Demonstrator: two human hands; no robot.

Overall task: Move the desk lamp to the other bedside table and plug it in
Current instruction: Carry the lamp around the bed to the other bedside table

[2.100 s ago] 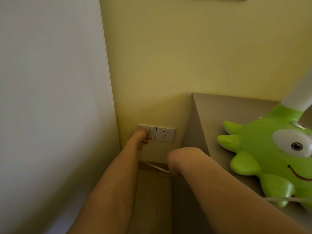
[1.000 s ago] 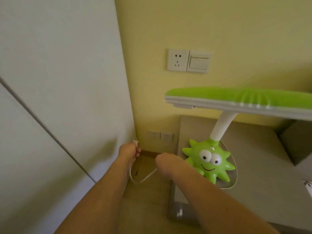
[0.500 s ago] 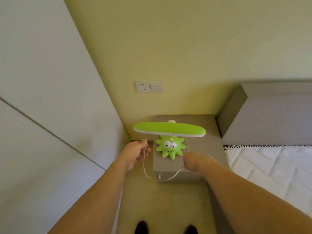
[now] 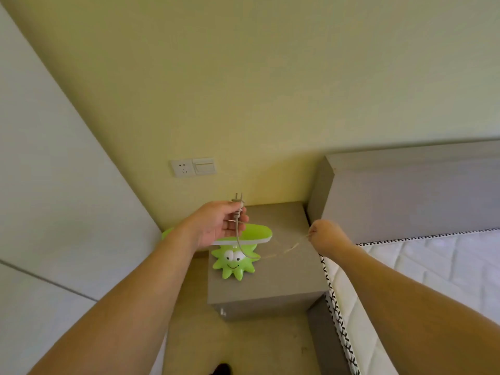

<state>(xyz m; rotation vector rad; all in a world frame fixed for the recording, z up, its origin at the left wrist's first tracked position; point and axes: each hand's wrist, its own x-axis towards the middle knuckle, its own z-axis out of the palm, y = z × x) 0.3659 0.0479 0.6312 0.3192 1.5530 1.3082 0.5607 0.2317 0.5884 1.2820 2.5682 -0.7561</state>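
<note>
My left hand [image 4: 216,226] holds the plug [image 4: 238,199] in a loose grip — prongs up, below the wall socket [image 4: 183,168]. The cord [image 4: 239,240] hangs down past the green desk lamp [image 4: 234,259], which stands on the grey desk [image 4: 284,277]. My right hand [image 4: 326,235] pinches the cord further along — beside the bed [image 4: 422,266].

Yellow wall [image 4: 270,77] behind, white wardrobe panel [image 4: 54,185] on left. Grey headboard [image 4: 405,190] beside quilted white mattress [image 4: 433,280] (zigzag black trim along edge). Light switch [image 4: 204,166] on wall. Beige floor [image 4: 238,347] below.
</note>
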